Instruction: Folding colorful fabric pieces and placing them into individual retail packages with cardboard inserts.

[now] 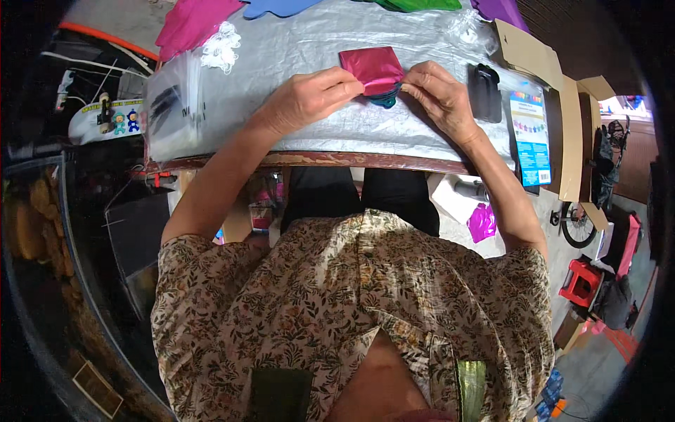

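A shiny magenta-red folded foil piece lies in front of me at the middle of the table. Under its near edge a small dark teal bundle with layered, curved folds sticks out. My left hand is closed, with thumb and forefinger pinching the foil's lower left corner. On the other side my right hand is also closed, its fingertips pinched at the right edge where foil and teal bundle meet. Exactly what lies between those right fingertips is partly hidden.
A silver sheet covers the table. To the left are clear plastic bags, white string loops and pink foil. On the right sit a black plastic object, a blue-and-white printed package and an open cardboard box.
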